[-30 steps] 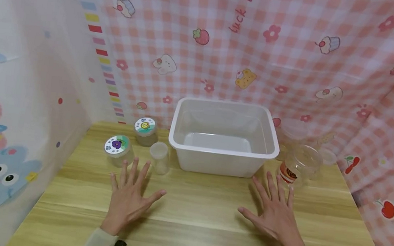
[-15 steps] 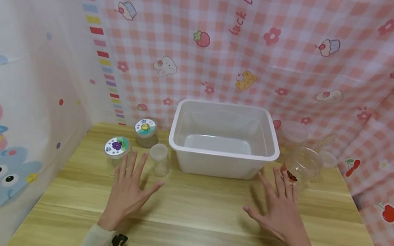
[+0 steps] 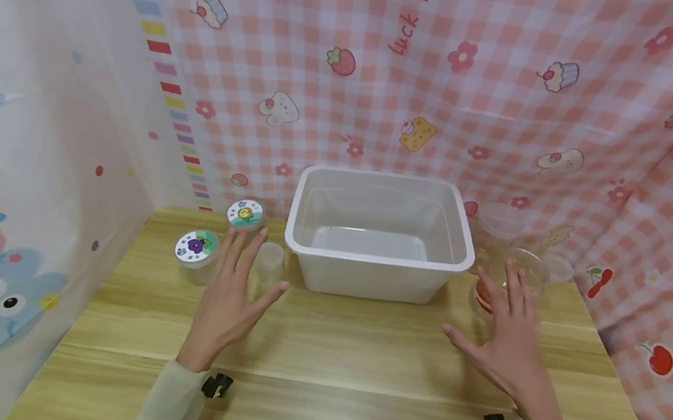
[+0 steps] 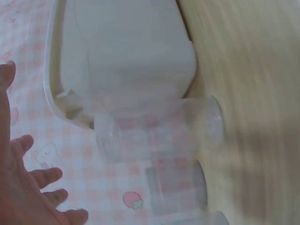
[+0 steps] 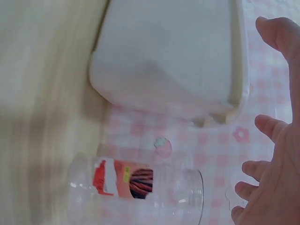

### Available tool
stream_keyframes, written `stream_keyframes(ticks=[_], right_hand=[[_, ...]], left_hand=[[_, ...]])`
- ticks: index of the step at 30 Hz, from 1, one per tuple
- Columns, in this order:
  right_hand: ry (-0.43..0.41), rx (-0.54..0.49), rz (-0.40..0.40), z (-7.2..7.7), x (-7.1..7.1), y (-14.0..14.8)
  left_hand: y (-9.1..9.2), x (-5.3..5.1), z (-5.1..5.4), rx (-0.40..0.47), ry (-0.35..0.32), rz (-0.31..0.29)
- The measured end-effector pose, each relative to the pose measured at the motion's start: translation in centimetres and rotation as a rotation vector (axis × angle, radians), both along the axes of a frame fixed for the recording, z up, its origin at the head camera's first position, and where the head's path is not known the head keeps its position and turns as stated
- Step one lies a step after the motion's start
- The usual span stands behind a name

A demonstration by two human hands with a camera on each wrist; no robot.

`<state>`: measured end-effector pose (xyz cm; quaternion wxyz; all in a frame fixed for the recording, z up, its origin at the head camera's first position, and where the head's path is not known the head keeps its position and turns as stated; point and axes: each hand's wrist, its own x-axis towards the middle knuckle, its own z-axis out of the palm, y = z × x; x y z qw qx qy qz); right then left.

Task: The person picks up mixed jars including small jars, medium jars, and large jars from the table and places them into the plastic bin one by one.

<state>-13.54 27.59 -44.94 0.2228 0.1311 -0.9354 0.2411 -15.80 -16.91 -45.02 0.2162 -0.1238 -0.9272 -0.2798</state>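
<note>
My left hand (image 3: 230, 308) hovers with spread fingers before a small clear cylindrical container (image 3: 272, 258), partly covering it. Two clear jars stand near that hand: one with a purple-flower lid (image 3: 195, 248), the other with a yellow-patterned lid (image 3: 245, 214). On the other side, my right hand (image 3: 510, 344) reaches over a clear plastic jar (image 3: 528, 264) bearing a red label, hiding part of it. In the right wrist view the label (image 5: 124, 179) shows well, and the fingers are apart from the jar. Neither hand holds anything.
A white plastic tub (image 3: 375, 276) stands at the back middle of the wooden table (image 3: 344, 375), between the hands. Behind the labelled jar are another clear container (image 3: 500, 220) and a small round-topped one (image 3: 558, 267). A checked pink cloth (image 3: 372, 104) hangs behind.
Both hands have moved forward. My right hand has also shifted right, over the labelled jar, and my left has drawn closer to the small cylindrical container. The containers stay put.
</note>
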Motion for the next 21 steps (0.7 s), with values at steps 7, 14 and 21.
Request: stream_keyframes(ticks=[7, 14, 21], right_hand=[[0.062, -0.092, -0.051, 0.7, -0.9, 1.2], [0.077, -0.214, -0.122, 1.7, -1.8, 3.0], [-0.020, -0.286, -0.199, 2.1, -2.3, 4.6]], left_hand=[[1.2, -1.1, 1.4, 0.050, 0.023, -0.083], [2.4, -2.6, 1.4, 0.041, 0.101, -0.174], [3.9, -3.6, 1.1, 0.041, 0.177, -0.207]])
